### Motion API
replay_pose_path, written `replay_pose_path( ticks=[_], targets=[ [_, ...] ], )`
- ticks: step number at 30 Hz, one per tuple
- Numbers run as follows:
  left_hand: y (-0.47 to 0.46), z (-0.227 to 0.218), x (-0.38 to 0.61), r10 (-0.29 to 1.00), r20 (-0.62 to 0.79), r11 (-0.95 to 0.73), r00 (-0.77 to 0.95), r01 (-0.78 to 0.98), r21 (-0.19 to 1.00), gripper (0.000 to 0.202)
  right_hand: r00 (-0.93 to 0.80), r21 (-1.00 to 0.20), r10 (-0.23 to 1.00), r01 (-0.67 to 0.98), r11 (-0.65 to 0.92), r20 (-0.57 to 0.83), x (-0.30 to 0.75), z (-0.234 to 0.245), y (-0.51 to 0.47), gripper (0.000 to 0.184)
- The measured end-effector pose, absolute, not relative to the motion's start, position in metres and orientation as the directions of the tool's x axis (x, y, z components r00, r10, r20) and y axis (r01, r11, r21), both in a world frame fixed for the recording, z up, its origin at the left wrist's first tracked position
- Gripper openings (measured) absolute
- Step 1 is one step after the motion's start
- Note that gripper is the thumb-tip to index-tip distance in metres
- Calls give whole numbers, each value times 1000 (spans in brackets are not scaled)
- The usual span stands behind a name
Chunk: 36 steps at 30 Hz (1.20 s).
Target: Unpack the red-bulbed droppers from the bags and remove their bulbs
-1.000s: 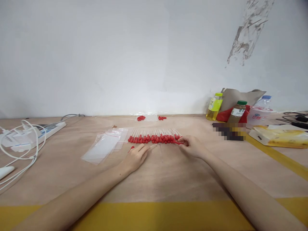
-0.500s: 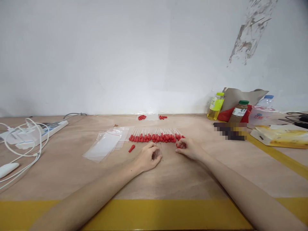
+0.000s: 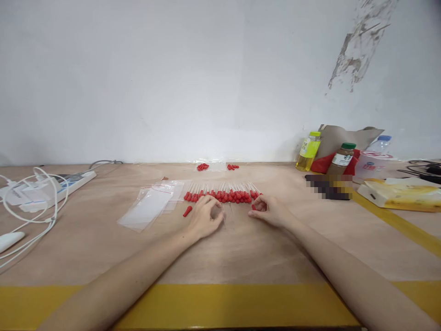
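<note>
My left hand [image 3: 206, 217] is low over the table, thumb and forefinger curved together on a thin clear glass tube [image 3: 224, 221]. Just right of it lies another clear glass tube [image 3: 231, 215], hard to make out. My right hand [image 3: 269, 211] pinches a red rubber bulb [image 3: 254, 208] between thumb and forefinger. Behind both hands runs a row of droppers [image 3: 236, 196], red bulbs toward me and pale tips toward the wall. One loose red rubber bulb [image 3: 187, 211] lies left of my left hand.
Clear zip bags [image 3: 148, 207] lie at left, beyond them a power strip [image 3: 55, 193] with white cables. Small groups of red bulbs [image 3: 203, 167] rest near the wall. At right stand a yellow-capped bottle [image 3: 308, 151], a green-capped bottle [image 3: 342, 160] and a tissue pack [image 3: 399, 195].
My left hand has shifted slightly left and its thumb and forefinger have drawn closer together at the glass tube. My right hand has moved slightly left, still pinching the red bulb.
</note>
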<state>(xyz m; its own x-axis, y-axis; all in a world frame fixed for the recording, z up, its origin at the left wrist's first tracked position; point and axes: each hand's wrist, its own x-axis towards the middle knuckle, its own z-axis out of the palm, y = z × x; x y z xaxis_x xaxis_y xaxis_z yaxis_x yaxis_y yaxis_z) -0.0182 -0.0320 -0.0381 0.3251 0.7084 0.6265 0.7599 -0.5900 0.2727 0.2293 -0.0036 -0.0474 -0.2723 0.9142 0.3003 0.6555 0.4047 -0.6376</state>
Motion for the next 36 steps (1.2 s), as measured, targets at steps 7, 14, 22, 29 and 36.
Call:
replay_pose_path(
  ticks=[7, 14, 22, 29, 36],
  targets=[
    [9, -17, -23, 759, 583, -423, 291, 900, 102, 17, -156, -596, 924, 725, 346, 348, 231, -40, -4, 42],
    [28, -25, -24, 792, 566, -393, 229, 901, 185, 13, -23, -563, 938, 795, 228, 347, 244, -45, 9, 48],
    [-12, -27, -57, 688, 692, -563, 221, 763, 316, 14, -20, -475, 776, 781, 405, 630, 233, -45, 1, 34],
    [-45, -37, -67, 646, 629, -699, 432, 666, 261, 12, -463, -82, 507, 675, 734, 727, 187, -45, -30, 34],
    [-50, -36, -59, 640, 561, -737, 525, 626, 256, 12, -549, 14, 437, 635, 772, 713, 173, -52, -35, 21]
  ],
)
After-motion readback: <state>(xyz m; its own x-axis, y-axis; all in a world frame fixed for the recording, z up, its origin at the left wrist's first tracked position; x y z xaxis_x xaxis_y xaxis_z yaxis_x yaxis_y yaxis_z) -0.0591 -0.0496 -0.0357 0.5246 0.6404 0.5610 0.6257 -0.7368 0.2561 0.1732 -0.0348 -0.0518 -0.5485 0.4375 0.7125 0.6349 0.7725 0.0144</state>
